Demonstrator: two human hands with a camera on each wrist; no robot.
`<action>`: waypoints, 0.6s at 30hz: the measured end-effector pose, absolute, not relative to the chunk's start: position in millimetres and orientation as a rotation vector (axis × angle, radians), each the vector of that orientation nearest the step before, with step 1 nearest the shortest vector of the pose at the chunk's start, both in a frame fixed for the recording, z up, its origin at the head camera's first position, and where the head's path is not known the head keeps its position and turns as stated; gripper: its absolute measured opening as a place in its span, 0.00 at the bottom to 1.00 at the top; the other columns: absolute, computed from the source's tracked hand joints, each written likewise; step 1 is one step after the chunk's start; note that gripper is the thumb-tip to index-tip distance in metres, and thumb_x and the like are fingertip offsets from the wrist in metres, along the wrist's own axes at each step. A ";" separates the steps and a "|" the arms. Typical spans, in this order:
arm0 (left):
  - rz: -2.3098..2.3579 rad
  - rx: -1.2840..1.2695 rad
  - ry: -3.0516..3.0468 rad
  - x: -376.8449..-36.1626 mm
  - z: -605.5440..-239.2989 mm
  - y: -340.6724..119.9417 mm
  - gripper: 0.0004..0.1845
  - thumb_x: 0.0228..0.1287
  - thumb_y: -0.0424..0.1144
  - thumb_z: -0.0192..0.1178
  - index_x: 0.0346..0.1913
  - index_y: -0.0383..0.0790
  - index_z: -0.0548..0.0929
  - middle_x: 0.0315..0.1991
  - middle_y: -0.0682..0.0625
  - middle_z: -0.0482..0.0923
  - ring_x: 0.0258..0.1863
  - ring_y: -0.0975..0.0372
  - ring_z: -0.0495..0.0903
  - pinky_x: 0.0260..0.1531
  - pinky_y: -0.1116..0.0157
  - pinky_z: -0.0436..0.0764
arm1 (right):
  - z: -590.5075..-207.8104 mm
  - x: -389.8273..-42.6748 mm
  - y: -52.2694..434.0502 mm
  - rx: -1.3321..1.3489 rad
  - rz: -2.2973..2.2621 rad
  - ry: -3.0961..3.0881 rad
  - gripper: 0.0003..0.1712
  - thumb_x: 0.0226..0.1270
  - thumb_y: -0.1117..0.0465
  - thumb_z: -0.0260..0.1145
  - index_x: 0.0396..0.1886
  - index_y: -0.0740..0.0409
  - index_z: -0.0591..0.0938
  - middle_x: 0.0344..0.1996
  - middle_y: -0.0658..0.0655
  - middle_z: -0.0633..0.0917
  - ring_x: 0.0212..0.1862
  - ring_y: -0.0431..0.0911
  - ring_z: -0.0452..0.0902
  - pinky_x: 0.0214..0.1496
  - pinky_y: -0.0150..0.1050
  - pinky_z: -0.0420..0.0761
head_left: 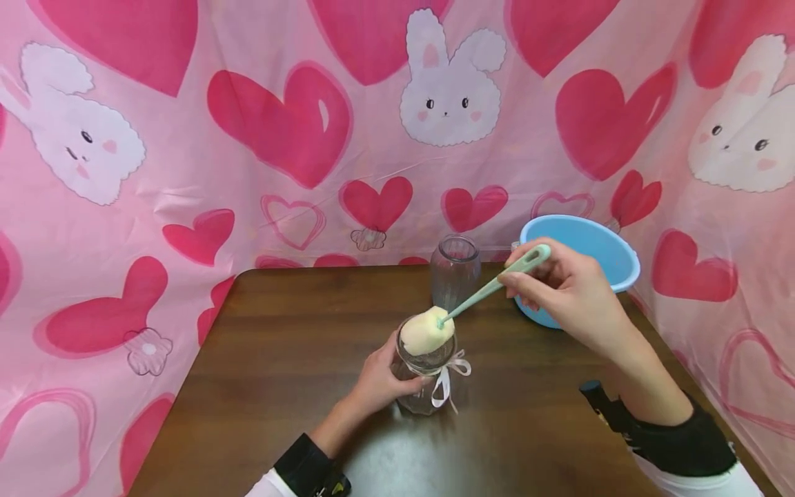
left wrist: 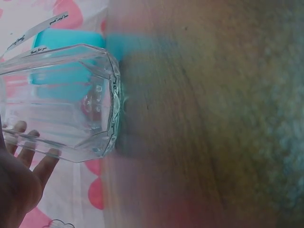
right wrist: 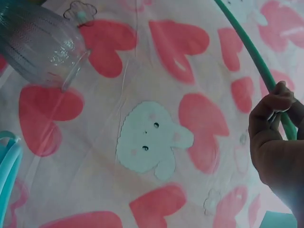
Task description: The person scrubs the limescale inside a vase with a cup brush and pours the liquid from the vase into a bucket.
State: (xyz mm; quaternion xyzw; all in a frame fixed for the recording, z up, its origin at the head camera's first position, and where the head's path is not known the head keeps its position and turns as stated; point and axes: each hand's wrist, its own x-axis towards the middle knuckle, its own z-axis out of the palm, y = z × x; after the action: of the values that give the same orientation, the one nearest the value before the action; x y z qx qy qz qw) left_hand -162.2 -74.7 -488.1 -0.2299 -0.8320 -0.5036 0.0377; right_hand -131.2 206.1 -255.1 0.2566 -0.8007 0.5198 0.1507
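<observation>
A pink cloth point(head_left: 248, 172) printed with red hearts and white rabbits hangs behind and around a dark brown wooden counter point(head_left: 298, 345). On this counter we see a clear ribbed glass jar point(head_left: 427, 376) standing upright near the middle, with a white ribbon point(head_left: 448, 376) tied in a bow around its neck.

Our left hand point(head_left: 380, 378) holds the jar from the left side; its fingers point(left wrist: 43, 167) are curled around the glass wall, and in the left wrist view the fingertips show through the glass.

Our right hand point(head_left: 568, 290) is raised above the counter, to the right of the jar. Its fingers point(right wrist: 268, 111) are closed together in a pinch on the upper part of a light green brush handle point(head_left: 497, 283). The handle slants down to the left, and the cream sponge head point(head_left: 425, 331) of the brush sits in the mouth of the jar, part of it still above the rim.

A second glass jar point(head_left: 455, 269) stands just behind the first one, apart from it. A light blue basin point(head_left: 596, 252) stands at the back right of the counter, behind the right hand. Both wrists wear black cuffs over white sleeves.
</observation>
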 end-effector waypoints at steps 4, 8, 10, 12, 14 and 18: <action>-1.574 -0.711 -2.557 -159.8 -490.8 -75.0 0.46 0.50 0.49 0.81 0.72 0.49 0.71 0.57 0.48 0.85 0.53 0.55 0.86 0.54 0.47 0.79 | -254.1 -126.2 228.6 0.748 1.791 -2.098 0.14 0.62 0.83 0.67 0.47 0.73 0.80 0.30 0.59 0.85 0.26 0.46 0.77 0.29 0.33 0.79; -1.558 -0.710 -2.567 -161.1 -490.8 -74.0 0.42 0.49 0.49 0.81 0.68 0.50 0.74 0.56 0.49 0.86 0.54 0.55 0.85 0.54 0.49 0.80 | -254.6 -123.1 249.5 0.679 1.937 -1.878 0.13 0.65 0.85 0.63 0.49 0.81 0.79 0.32 0.61 0.84 0.29 0.47 0.77 0.33 0.32 0.81; -1.547 -0.710 -2.567 -162.3 -490.3 -73.6 0.42 0.49 0.49 0.81 0.68 0.50 0.74 0.56 0.49 0.86 0.54 0.54 0.85 0.54 0.49 0.80 | -256.1 -123.6 258.0 0.638 1.956 -1.830 0.14 0.66 0.85 0.61 0.51 0.82 0.79 0.35 0.61 0.85 0.31 0.48 0.78 0.35 0.32 0.82; -1.546 -0.708 -2.562 -163.5 -489.6 -73.5 0.42 0.48 0.48 0.81 0.68 0.49 0.74 0.56 0.48 0.86 0.54 0.53 0.85 0.54 0.48 0.79 | -259.1 -125.3 265.2 0.581 1.931 -1.872 0.14 0.67 0.83 0.62 0.52 0.80 0.80 0.37 0.60 0.85 0.32 0.47 0.78 0.37 0.31 0.83; -1.547 -0.703 -2.564 -164.0 -489.8 -73.7 0.43 0.48 0.47 0.81 0.69 0.49 0.74 0.56 0.48 0.86 0.54 0.53 0.85 0.54 0.47 0.79 | -264.9 -129.1 271.7 0.509 1.867 -1.991 0.13 0.68 0.81 0.63 0.51 0.76 0.81 0.37 0.58 0.86 0.32 0.46 0.79 0.37 0.30 0.83; -1.530 -0.705 -2.575 -164.6 -490.4 -74.1 0.43 0.48 0.48 0.81 0.69 0.50 0.74 0.57 0.47 0.86 0.53 0.53 0.85 0.54 0.47 0.79 | -285.3 -141.6 282.1 0.371 1.594 -2.364 0.09 0.70 0.72 0.69 0.49 0.67 0.84 0.33 0.53 0.86 0.29 0.44 0.80 0.32 0.32 0.81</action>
State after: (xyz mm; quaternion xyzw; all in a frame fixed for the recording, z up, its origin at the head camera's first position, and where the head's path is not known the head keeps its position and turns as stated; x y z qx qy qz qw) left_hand -164.6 -74.1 -490.4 -0.2290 -0.8365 -0.4969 0.0322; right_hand -141.6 282.1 -285.3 0.1279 -0.8149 0.5495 0.1328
